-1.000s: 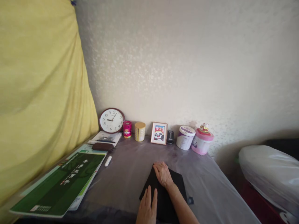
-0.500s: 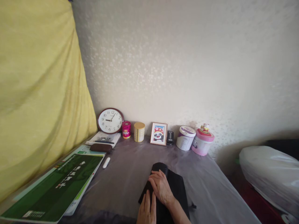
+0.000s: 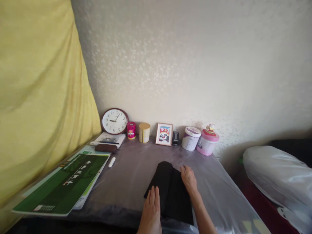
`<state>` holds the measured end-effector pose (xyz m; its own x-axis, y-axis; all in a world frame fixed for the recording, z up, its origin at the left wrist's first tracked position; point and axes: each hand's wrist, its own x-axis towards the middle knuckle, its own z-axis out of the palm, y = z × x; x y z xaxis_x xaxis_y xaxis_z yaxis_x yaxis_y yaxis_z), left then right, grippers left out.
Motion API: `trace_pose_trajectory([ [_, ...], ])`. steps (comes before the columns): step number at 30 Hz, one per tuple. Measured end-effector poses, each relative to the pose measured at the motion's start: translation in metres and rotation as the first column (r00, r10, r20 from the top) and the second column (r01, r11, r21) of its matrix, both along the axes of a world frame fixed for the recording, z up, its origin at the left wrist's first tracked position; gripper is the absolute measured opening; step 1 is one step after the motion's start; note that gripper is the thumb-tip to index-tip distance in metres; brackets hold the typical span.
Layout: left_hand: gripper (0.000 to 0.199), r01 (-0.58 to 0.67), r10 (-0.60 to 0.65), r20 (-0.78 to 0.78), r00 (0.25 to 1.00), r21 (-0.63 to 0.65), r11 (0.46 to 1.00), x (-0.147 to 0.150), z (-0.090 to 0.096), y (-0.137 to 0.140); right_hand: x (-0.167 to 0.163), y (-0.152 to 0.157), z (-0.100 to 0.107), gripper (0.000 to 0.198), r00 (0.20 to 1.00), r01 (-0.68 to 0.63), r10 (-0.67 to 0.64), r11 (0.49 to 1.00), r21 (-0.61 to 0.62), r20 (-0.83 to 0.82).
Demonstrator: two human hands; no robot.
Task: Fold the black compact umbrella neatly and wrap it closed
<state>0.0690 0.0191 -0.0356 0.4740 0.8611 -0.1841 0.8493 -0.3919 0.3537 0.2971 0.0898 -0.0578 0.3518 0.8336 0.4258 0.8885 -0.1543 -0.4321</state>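
Observation:
A folded black cloth [image 3: 177, 198] lies on the table in front of me, its left part doubled over into a rounded flap [image 3: 163, 172]. My left hand [image 3: 151, 204] rests flat on the lower left edge of the flap, fingers stretched and side by side. At the cloth's upper right edge is my right hand [image 3: 188, 178], its fingers bent over that edge; its thumb is hidden.
A green booklet [image 3: 60, 187], a brown case [image 3: 106, 148] and a white stick-like object [image 3: 111, 162] lie on the left. Along the wall stand a clock [image 3: 114, 121], several tins, a panda picture [image 3: 164, 134] and a stapler-like black object [image 3: 175, 138]. A plastic-wrapped bundle [image 3: 275, 175] sits at right.
My right hand has moved off the middle of the black cloth to its right edge. My left hand stays on the left side. The view has shifted slightly, and the rounded flap shows more fully.

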Motion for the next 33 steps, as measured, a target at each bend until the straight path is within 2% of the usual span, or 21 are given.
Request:
trace_pose_trajectory([
  [3, 0.094, -0.007, 0.007, -0.003, 1.0, 0.01, 1.0, -0.001, 0.004, -0.004, 0.011, -0.039, -0.012, 0.026, 0.989, 0.117, -0.123, 0.99, -0.079, -0.076],
  [6, 0.09, -0.012, 0.011, 0.016, 1.0, 0.025, 1.0, -0.001, 0.004, -0.005, 0.005, -0.063, -0.017, 0.032, 0.973, 0.111, -0.135, 0.985, -0.132, -0.188],
  [9, 0.091, -0.019, 0.018, 0.039, 0.999, 0.034, 0.999, -0.002, 0.003, -0.006, -0.007, -0.072, -0.007, 0.035, 0.963, 0.086, -0.111, 0.99, -0.111, -0.245],
  [12, 0.092, -0.034, 0.033, 0.042, 0.999, 0.028, 0.999, -0.003, 0.002, -0.007, -0.018, -0.074, 0.008, 0.033, 0.976, 0.112, -0.125, 0.991, -0.078, -0.18],
  [15, 0.092, -0.04, 0.038, 0.065, 0.997, 0.035, 0.999, -0.003, 0.002, -0.008, -0.022, -0.073, 0.015, 0.029, 0.98, 0.102, -0.115, 0.991, -0.083, -0.165],
  [20, 0.092, -0.043, 0.041, 0.061, 0.997, 0.037, 0.998, -0.003, 0.005, -0.009, -0.021, -0.064, 0.015, 0.031, 0.931, 0.018, -0.046, 0.997, -0.079, -0.363],
  [22, 0.092, -0.036, 0.035, 0.045, 0.998, 0.034, 0.999, -0.003, 0.006, -0.009, -0.025, -0.058, 0.018, 0.03, 0.872, -0.08, 0.048, 0.996, -0.045, -0.488],
  [25, 0.093, -0.032, 0.031, 0.026, 0.999, 0.048, 0.998, -0.003, 0.003, -0.009, -0.039, -0.045, 0.028, 0.028, 0.735, -0.238, 0.202, 0.971, 0.034, -0.647],
  [28, 0.094, -0.046, 0.044, 0.026, 0.999, 0.07, 0.996, -0.001, -0.003, -0.007, -0.06, -0.026, 0.034, 0.028, 0.654, -0.273, 0.255, 0.957, 0.092, -0.712],
  [33, 0.097, -0.048, 0.047, 0.018, 0.999, 0.08, 0.996, 0.0, -0.015, -0.003, -0.088, 0.001, 0.022, 0.026, 0.676, -0.276, 0.263, 0.957, 0.094, -0.688],
])
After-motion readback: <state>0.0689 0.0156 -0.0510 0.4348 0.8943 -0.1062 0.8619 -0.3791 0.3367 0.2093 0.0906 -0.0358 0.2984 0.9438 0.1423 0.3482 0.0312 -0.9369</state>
